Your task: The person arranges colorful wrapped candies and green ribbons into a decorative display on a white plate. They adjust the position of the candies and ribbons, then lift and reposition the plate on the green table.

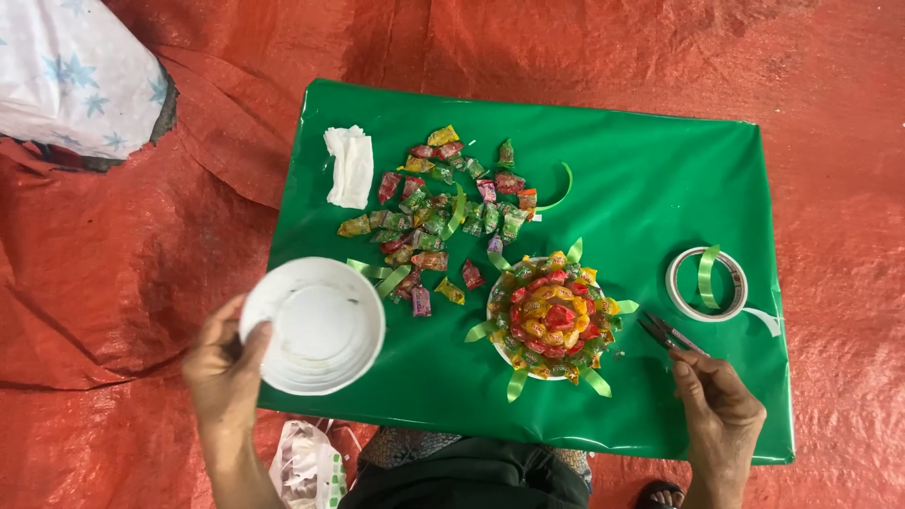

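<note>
My left hand [224, 369] grips the rim of an empty white bowl [316, 325] over the left edge of a green covered board [650, 179]. My right hand [721, 415] rests at the board's near right edge, fingertips touching the handles of small scissors [667, 335] that lie on the green sheet. Between the hands sits a white plate [551, 316] covered with wrapped candies arranged in rings, with green ribbon loops sticking out around it. A loose heap of wrapped candies [443, 212] lies behind it.
A roll of white tape [707, 283] with a green ribbon strip lies at the right. A folded white tissue [351, 167] is at the back left. Red tarp [113, 273] covers the floor; a white patterned cushion [75, 75] sits far left, a plastic bag [306, 467] near my knees.
</note>
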